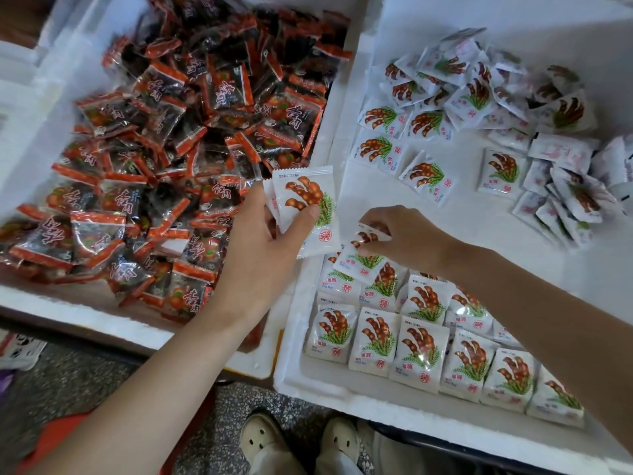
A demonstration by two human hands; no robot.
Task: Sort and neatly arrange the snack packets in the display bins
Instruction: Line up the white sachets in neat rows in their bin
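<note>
While the left hand (260, 241) grips spare packets (305, 207), the right hand (407, 238) pinches one packet (368, 238). Crooked release may upset rows (421, 347) beneath.

Single view: head-worn wide-angle camera, facing forward and steeply down. Close range: print on white packets (419, 351) reads clearly. Both forearms enter from bottom edge; left hand (260, 248) and right hand (404, 238) sit near frame centre. Left bin (85, 313) and right bin (342, 392) fill upper and middle frame. Speckled floor (239, 399) and wearer's shoes (263, 437) along bottom. Straight bin edges bow near borders.
</note>
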